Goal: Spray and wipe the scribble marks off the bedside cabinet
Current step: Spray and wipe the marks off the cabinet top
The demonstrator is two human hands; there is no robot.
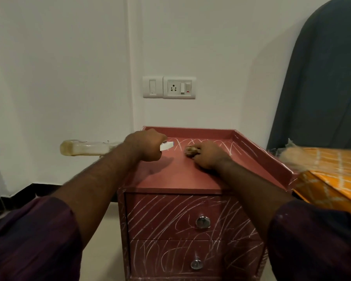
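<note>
The reddish bedside cabinet [180, 177] stands in front of me, with a raised rim around its top. White scribble marks [193, 143] cross the back of the top, and more cover both drawer fronts [170, 218]. My left hand [145, 146] grips a clear spray bottle [83, 148] of yellowish liquid. The bottle is held sideways, and its white nozzle [166, 146] points over the top's back left part. My right hand [208, 157] holds a crumpled beige cloth [192, 151] against the top, just below the marks.
A bed with an orange patterned cover [332, 179] adjoins the cabinet on the right, under a dark grey headboard [322, 88]. A blurred beige tuft [294, 157] lies at the bed's near corner. A wall socket plate [169, 87] sits above the cabinet. Pale floor lies to the left.
</note>
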